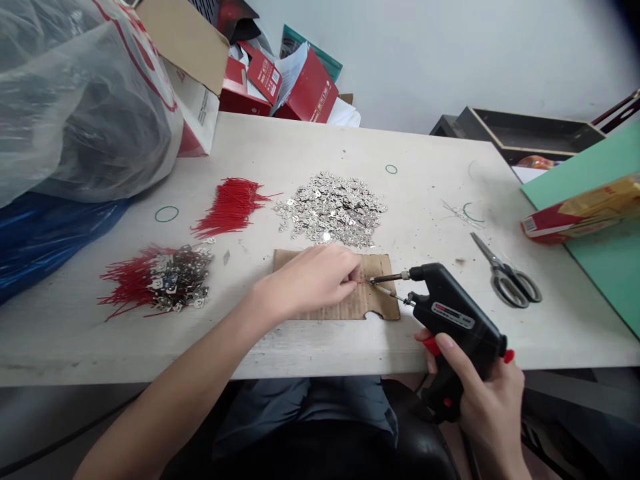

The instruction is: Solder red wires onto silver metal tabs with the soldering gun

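Note:
My right hand (480, 380) is wrapped round the grip of a black soldering gun (450, 313), a finger at its red trigger. The gun's tip meets a small spot on the cardboard piece (335, 307). Close to that tip, my left hand (330, 273) pinches a short red wire (362, 283), most of it hidden by the fingers. Behind the cardboard lies a heap of small silver metal tabs (335, 207). To its left is a pile of red wires (230, 207). Nearer on the left, red wires with metal tabs at their ends (160, 277) form another pile.
Scissors (510, 277) lie on the right of the white table (310, 353). Green rubber bands (167, 213) are scattered about. A big plastic bag (90, 100) stands at the left, red boxes (305, 90) at the back, a red-and-yellow package (580, 210) at the right.

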The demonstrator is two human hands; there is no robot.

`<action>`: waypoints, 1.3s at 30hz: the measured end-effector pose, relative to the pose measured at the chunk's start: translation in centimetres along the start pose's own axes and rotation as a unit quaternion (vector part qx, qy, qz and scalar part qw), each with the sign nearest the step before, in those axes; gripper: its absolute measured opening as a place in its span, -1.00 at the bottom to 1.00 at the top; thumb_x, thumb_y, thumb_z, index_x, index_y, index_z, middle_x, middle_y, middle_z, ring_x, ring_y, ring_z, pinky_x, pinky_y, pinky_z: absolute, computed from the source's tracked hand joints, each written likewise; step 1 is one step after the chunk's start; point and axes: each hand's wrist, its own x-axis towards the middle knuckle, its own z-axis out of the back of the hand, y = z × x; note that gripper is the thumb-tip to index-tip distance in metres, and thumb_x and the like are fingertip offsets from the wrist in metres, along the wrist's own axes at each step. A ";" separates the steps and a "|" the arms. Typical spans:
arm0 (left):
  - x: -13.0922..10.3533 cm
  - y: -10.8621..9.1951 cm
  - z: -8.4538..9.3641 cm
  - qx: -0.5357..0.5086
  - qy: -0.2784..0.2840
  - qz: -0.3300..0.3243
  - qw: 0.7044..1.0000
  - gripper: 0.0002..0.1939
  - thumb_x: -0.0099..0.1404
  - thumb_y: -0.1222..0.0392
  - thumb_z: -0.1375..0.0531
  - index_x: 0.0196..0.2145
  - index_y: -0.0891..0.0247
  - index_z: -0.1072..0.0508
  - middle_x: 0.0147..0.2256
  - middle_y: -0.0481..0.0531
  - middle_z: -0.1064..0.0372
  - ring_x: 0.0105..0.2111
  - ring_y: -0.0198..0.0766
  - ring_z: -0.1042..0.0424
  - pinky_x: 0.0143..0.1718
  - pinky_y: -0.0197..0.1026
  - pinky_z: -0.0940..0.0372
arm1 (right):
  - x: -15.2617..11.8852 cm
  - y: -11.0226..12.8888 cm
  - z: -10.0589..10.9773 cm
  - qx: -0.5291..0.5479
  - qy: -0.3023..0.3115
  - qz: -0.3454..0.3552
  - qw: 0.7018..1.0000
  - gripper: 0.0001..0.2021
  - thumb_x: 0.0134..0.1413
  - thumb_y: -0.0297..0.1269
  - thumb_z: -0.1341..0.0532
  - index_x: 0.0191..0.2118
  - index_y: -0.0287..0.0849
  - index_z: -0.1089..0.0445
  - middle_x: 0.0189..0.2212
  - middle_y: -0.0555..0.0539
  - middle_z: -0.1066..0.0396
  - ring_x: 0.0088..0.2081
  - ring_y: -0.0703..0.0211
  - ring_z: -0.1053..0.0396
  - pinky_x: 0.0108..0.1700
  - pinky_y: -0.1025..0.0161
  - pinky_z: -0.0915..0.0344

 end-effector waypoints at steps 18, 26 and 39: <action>-0.1 -0.4 0.3 0.005 0.005 0.010 1.000 -0.82 0.48 0.36 -0.21 -0.34 0.26 -0.45 -0.27 0.03 -0.54 -0.33 -0.25 -0.41 -0.35 -0.17 -0.14 | -0.1 0.1 0.0 0.007 -0.007 -0.014 1.000 -0.58 0.24 0.11 -0.49 -0.25 -0.23 -0.75 -0.54 -0.07 -0.44 -0.53 0.19 -0.32 -0.52 0.26 -0.27; 0.1 -0.1 0.0 0.006 0.001 0.006 1.000 -0.82 0.47 0.35 -0.21 -0.34 0.25 -0.44 -0.27 0.03 -0.54 -0.32 -0.24 -0.41 -0.35 -0.17 -0.14 | 0.1 -0.3 -0.2 0.051 -0.020 -0.012 0.998 -0.63 0.23 0.04 -0.52 -0.24 -0.25 -0.72 -0.52 -0.09 -0.48 -0.53 0.18 -0.35 -0.50 0.25 -0.29; 0.2 -0.2 0.0 0.006 0.002 0.006 1.000 -0.84 0.43 0.37 -0.20 -0.34 0.24 -0.46 -0.29 0.02 -0.53 -0.33 -0.24 -0.41 -0.37 -0.16 -0.14 | -0.1 0.0 -0.7 0.085 -0.033 -0.010 0.996 -0.63 0.23 0.03 -0.52 -0.23 -0.26 -0.71 -0.57 -0.08 -0.43 -0.52 0.17 -0.34 -0.59 0.30 -0.19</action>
